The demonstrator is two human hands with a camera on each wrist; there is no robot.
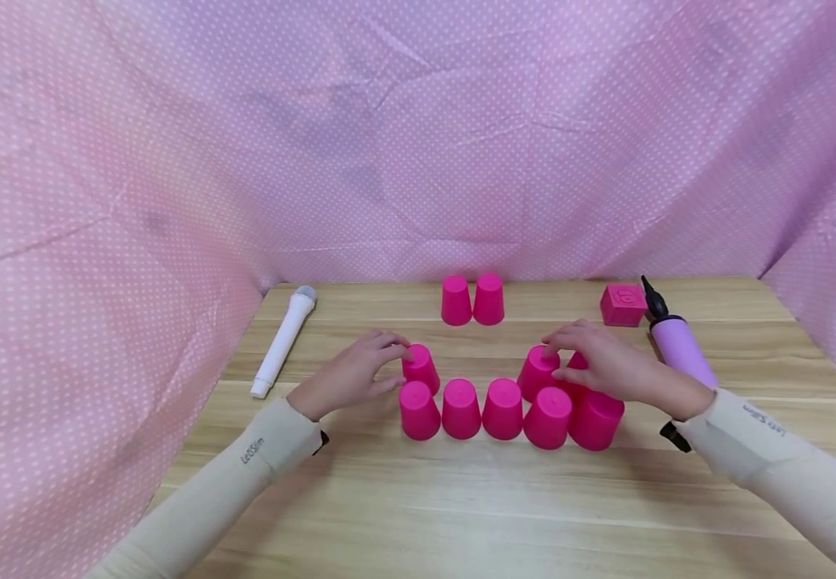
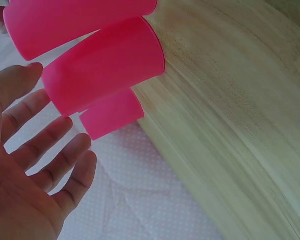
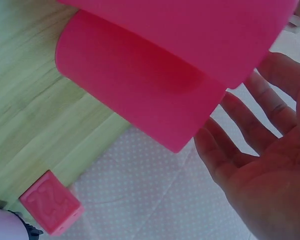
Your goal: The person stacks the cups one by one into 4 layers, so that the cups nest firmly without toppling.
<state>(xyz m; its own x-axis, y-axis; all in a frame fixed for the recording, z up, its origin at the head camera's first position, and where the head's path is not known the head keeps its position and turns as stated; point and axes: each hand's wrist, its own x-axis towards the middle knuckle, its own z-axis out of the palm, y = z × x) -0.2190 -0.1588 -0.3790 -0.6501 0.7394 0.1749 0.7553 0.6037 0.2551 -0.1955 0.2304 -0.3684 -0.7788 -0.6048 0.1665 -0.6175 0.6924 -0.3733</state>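
Note:
Pink cups stand upside down on the table, several of them in a front row with a cup (image 1: 461, 410) near its middle. Behind the row's left end, my left hand (image 1: 356, 370) reaches to a pink cup (image 1: 422, 371), fingertips right at its top. The left wrist view shows that hand's fingers (image 2: 55, 155) spread loosely beside the cups. My right hand (image 1: 602, 362) hangs over the right-hand cups, its fingertips at the top of a back cup (image 1: 536, 376). In the right wrist view its fingers (image 3: 249, 112) are loosely bent beside the tops of two cups. The right hand partly covers another cup.
Two more pink cups (image 1: 457, 301) stand side by side farther back. A white microphone (image 1: 283, 342) lies at the left. At the back right are a pink cube (image 1: 623, 305) and a purple hand pump (image 1: 681, 350). Polka-dot cloth (image 1: 418, 161) hangs around the wooden table (image 1: 461, 515).

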